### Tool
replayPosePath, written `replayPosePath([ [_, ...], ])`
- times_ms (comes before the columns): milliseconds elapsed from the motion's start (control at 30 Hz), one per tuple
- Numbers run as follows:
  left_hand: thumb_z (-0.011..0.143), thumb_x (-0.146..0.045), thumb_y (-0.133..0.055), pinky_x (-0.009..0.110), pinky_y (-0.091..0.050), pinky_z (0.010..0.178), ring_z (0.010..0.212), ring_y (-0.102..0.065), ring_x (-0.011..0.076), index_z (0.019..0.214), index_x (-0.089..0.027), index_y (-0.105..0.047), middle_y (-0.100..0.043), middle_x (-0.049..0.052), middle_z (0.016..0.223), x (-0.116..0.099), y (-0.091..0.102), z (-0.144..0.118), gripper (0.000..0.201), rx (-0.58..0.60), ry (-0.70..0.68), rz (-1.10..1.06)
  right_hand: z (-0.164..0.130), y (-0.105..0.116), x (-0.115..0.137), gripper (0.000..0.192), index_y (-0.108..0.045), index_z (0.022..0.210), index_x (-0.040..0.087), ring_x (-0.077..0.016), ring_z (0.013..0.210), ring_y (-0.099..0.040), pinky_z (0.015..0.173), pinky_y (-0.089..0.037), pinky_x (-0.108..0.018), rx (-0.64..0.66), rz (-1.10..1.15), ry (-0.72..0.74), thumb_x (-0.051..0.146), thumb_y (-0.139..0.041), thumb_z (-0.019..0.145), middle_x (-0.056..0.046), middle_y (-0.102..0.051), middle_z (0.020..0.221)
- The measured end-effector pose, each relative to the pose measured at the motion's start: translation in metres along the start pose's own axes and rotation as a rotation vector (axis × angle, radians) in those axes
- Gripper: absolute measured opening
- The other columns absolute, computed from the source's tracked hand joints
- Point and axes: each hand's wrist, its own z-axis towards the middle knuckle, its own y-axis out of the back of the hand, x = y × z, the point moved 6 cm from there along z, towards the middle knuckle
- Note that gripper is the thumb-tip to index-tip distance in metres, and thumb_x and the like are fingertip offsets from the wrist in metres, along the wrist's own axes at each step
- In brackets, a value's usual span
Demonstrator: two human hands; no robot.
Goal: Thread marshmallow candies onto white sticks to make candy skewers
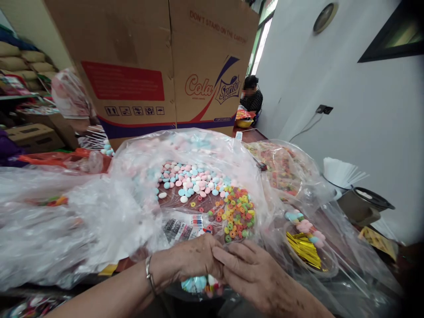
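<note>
Low at the near edge of the desk [334, 238], the left hand [188, 260] and the right hand [255, 276] are brought together, fingertips touching. A small bundle of sweets [200, 285] is pinched between them: pale blue and pink pieces are seen just beneath the left hand's fingers and against the right thumb. Both hands are closed on it, though the grip itself is partly hidden by the knuckles. A bracelet [149, 274] is worn on the left wrist.

Just beyond the hands, a big clear bag [132, 194] is spread open. Pastel discs [192, 181] are heaped in its middle, and coloured rings [236, 214] lie nearer, directly above the fingertips. Printed wrappers [185, 227] are seen between the rings and the left hand.

Right of the right hand, a bowl [327, 267] holds gold ties [303, 249] and a skewer of marshmallows [306, 229]. A carton [149, 66] stands behind the bag. Further back, a person [251, 95] is seated by the wall.
</note>
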Motion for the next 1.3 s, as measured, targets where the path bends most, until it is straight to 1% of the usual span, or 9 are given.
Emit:
replayPosePath([
  [433,0.063,-0.006,-0.061,0.023,-0.021,0.046,0.052,-0.03,0.0088,0.049,-0.017,-0.046,-0.027,-0.009,0.049,-0.018,0.005,-0.009,0.023,-0.019,0.022,0.807,-0.001,-0.01,0.007,0.029,-0.065,0.096,0.013,-0.0212,0.077,-0.053,0.075,-0.042,-0.035,0.09,0.002,-0.058,0.013,-0.036,0.102,-0.007,-0.066,0.084],
  [633,0.077,0.0,-0.049,0.032,-0.046,0.067,0.068,-0.052,0.0191,0.076,-0.017,-0.059,-0.057,0.002,0.07,-0.013,-0.004,-0.001,0.02,-0.252,-0.161,1.084,-0.008,-0.021,-0.01,0.03,-0.058,0.083,0.018,-0.0211,0.068,-0.053,0.065,-0.041,-0.032,-0.095,-0.148,-0.302,0.006,-0.034,0.097,-0.006,-0.062,0.072],
  [733,0.081,0.001,-0.043,0.048,-0.05,0.086,0.093,-0.059,0.0296,0.103,-0.013,-0.061,-0.065,0.016,0.099,-0.016,-0.013,-0.009,0.032,-0.438,-0.455,1.171,-0.009,-0.021,-0.034,0.028,-0.053,0.075,0.021,-0.0181,0.061,-0.053,0.058,-0.039,-0.029,-0.168,-0.109,-0.509,0.01,-0.039,0.097,-0.002,-0.059,0.065],
  [867,0.09,-0.013,-0.053,0.048,-0.047,0.095,0.105,-0.057,0.0299,0.115,-0.016,-0.057,-0.062,0.015,0.114,-0.027,-0.02,-0.044,0.026,-0.653,-0.929,0.957,-0.006,-0.014,-0.065,0.024,-0.051,0.076,0.021,-0.0153,0.06,-0.056,0.057,-0.041,-0.025,-0.258,0.113,-0.788,0.017,-0.042,0.098,0.0,-0.058,0.066],
  [933,0.097,-0.028,-0.053,0.04,-0.048,0.084,0.088,-0.058,0.0246,0.098,-0.02,-0.06,-0.064,0.007,0.093,-0.024,-0.008,-0.044,0.011,-0.638,-0.803,0.663,0.002,-0.009,-0.065,0.023,-0.05,0.076,0.022,-0.014,0.06,-0.055,0.057,-0.042,-0.024,-0.302,0.215,-0.827,0.017,-0.044,0.097,0.002,-0.056,0.065],
  [1067,0.1,-0.058,-0.039,0.032,-0.045,0.063,0.064,-0.057,0.0204,0.085,-0.02,-0.06,-0.06,0.002,0.067,-0.01,0.02,-0.025,0.045,-0.46,-0.326,-0.219,0.026,-0.002,-0.034,0.021,-0.053,0.079,0.021,-0.0139,0.067,-0.055,0.062,-0.042,-0.024,-0.328,0.343,-0.6,0.012,-0.043,0.095,0.001,-0.058,0.07],
  [1133,0.097,-0.066,-0.039,0.033,-0.047,0.065,0.064,-0.062,0.0225,0.093,-0.019,-0.064,-0.067,0.004,0.066,-0.023,0.028,-0.027,0.054,-0.332,-0.357,-0.509,0.03,-0.001,-0.021,0.021,-0.052,0.079,0.021,-0.0143,0.068,-0.054,0.063,-0.041,-0.024,-0.322,0.339,-0.521,0.01,-0.042,0.094,0.001,-0.057,0.071],
  [1233,0.09,-0.071,-0.051,0.034,-0.048,0.071,0.068,-0.066,0.0253,0.088,-0.017,-0.071,-0.071,0.006,0.058,-0.048,0.039,-0.044,0.058,-0.158,-0.549,-0.478,0.024,0.0,-0.025,0.022,-0.047,0.076,0.021,-0.0131,0.064,-0.051,0.06,-0.039,-0.024,-0.333,0.326,-0.596,0.008,-0.043,0.094,0.002,-0.054,0.068],
  [1300,0.091,-0.071,-0.05,0.033,-0.047,0.072,0.065,-0.066,0.0242,0.079,-0.014,-0.074,-0.069,0.007,0.05,-0.044,0.036,-0.048,0.063,-0.063,-0.463,-0.295,0.02,0.002,-0.03,0.022,-0.047,0.076,0.021,-0.0131,0.063,-0.05,0.059,-0.038,-0.024,-0.347,0.283,-0.634,0.008,-0.045,0.094,0.002,-0.052,0.067],
])
